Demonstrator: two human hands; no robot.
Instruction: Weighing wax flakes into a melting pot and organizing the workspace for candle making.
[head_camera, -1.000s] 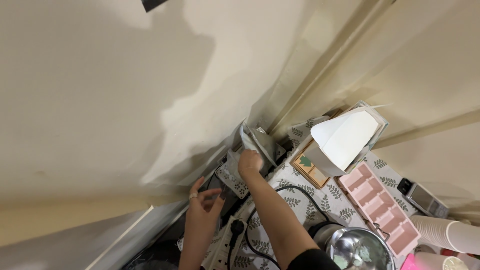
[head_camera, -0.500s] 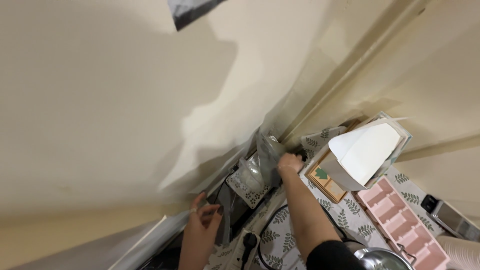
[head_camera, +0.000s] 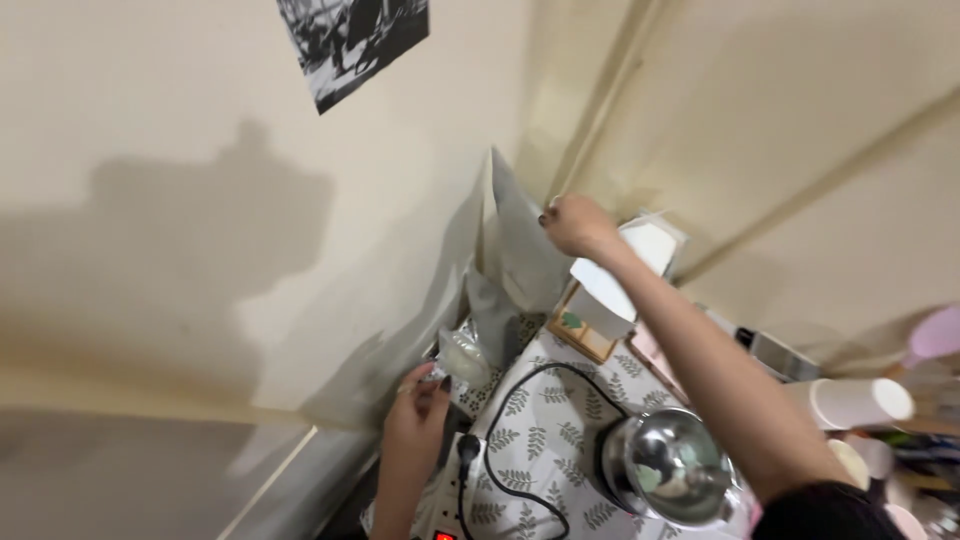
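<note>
- Gripping the top edge of a tall grey bag (head_camera: 515, 235), my right hand (head_camera: 575, 222) is closed tight and holds it upright against the wall.
- My left hand (head_camera: 418, 408) pinches a small clear packet (head_camera: 463, 357) with curled fingertips, just above the leaf-print cloth (head_camera: 548, 425).
- A shiny steel bowl (head_camera: 668, 466) sits nearby.

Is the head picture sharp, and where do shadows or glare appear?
Head view: tilted and somewhat soft; the raised right hand is motion-blurred, a large soft shadow falls on the cream wall, and the shiny metal bowl shows bright reflections.
</note>
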